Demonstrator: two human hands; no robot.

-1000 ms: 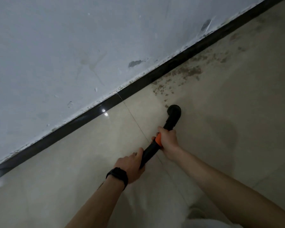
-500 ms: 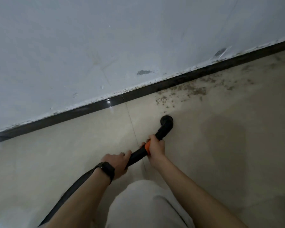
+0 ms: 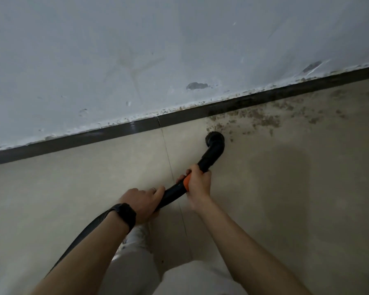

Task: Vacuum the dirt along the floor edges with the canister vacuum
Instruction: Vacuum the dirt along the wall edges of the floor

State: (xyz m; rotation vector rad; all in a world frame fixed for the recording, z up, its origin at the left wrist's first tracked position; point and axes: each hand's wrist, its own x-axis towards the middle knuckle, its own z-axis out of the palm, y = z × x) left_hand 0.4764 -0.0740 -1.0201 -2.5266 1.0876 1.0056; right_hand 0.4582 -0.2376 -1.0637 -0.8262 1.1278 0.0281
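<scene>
Because dirt (image 3: 262,120) lay along the skirting (image 3: 94,137), the nozzle (image 3: 215,139) sat on the floor (image 3: 73,188) at the patch's near edge. Right hand (image 3: 198,184) gripped the orange collar (image 3: 186,182), likely for steering; left hand (image 3: 141,202) curled round the hose (image 3: 170,193), likely taking slack.

The floor (image 3: 73,188) is shiny light brown tiles, with a thin line (image 3: 168,150) between two of them. A dark strip (image 3: 94,137) runs along where it meets the wall (image 3: 136,50). Brown dirt (image 3: 262,120) lies scattered on the floor right by that strip. The round black vacuum nozzle (image 3: 215,139) is at the dirt's left edge. A white shoe (image 3: 134,237) stands nearer.
</scene>
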